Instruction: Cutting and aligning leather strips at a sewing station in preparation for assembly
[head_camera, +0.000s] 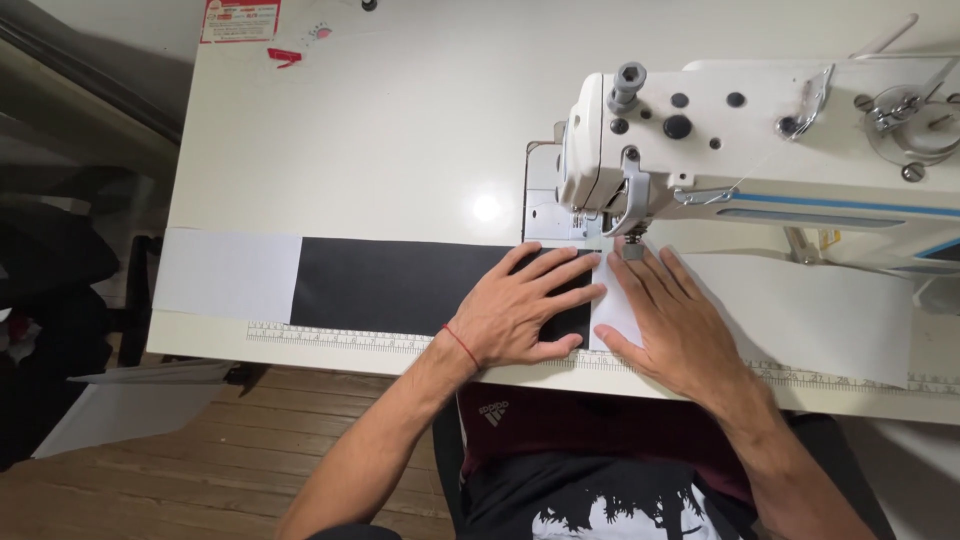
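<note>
Currently both hands lie flat, fingers spread, grasping nothing: left hand (522, 312) presses the black fabric strip (400, 285), right hand (668, 322) the white piece (810, 310) where the two meet, just before the presser foot (632, 240) of the sewing machine (760, 130), likely to keep edges aligned along the ruler (340, 337) on the table (380, 130). Count: one black strip, two white sections, one ruler, one machine

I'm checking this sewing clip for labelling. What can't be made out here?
- Head view: the needle point is hidden behind the presser foot.
- The black fabric under the left hand is covered.
- The white fabric is partly hidden by the right hand.
- The sewing machine is cut off at the right edge.
</note>
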